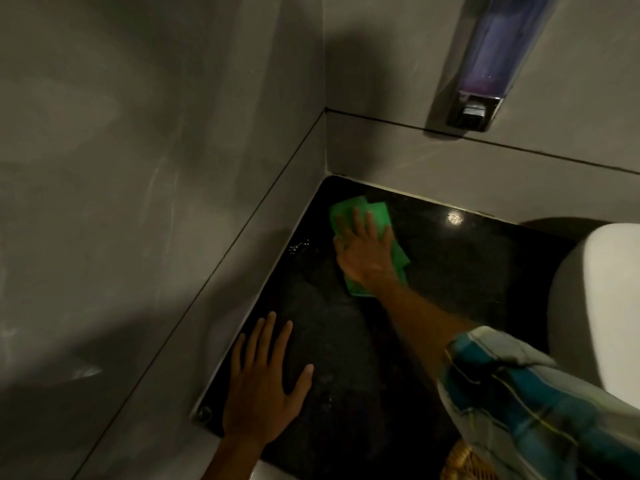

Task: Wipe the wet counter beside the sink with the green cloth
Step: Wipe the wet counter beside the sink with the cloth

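Observation:
The green cloth (377, 213) lies flat on the black speckled counter (460, 268), near the back corner where two grey walls meet. My right hand (365, 252) presses down on the cloth with the fingers spread, covering its middle. My left hand (265, 382) rests flat on the counter's near left part, fingers apart, holding nothing. Water droplets (298, 245) glint on the counter by the left wall. The white sink (602, 306) rises at the right edge.
A wall-mounted soap dispenser (485, 64) with purple liquid hangs above the back wall ledge. A woven basket (467, 462) shows at the bottom edge. Grey walls close in the counter on the left and behind. A metal fitting (203, 414) sits at the counter's near left corner.

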